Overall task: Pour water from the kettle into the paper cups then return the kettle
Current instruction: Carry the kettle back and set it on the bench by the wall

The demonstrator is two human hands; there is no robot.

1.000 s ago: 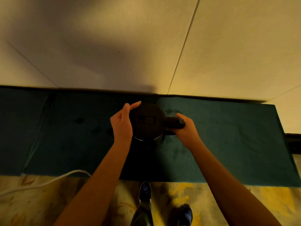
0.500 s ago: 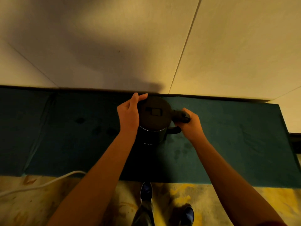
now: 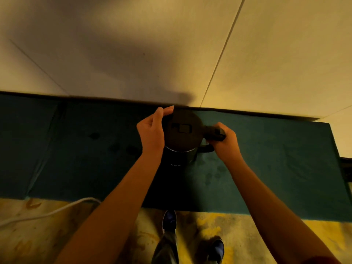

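Observation:
A black electric kettle (image 3: 182, 139) with a closed lid stands near the far edge of a dark teal-covered surface (image 3: 276, 168), seen from above. My right hand (image 3: 223, 141) is closed around the kettle's handle on its right side. My left hand (image 3: 152, 130) lies flat against the kettle's left side, with its fingertips curled over the lid's rim. No paper cups are in view.
A pale panelled wall (image 3: 171, 44) rises right behind the teal surface. Dark wet spots (image 3: 213, 175) mark the cloth on both sides of the kettle. A white cable (image 3: 47, 213) runs over the yellow-stained floor at lower left. My shoes (image 3: 169, 219) stand below the surface's front edge.
The kettle and both hands have shifted away from me toward the wall. More of the kettle's side now shows. Both hands keep the same hold.

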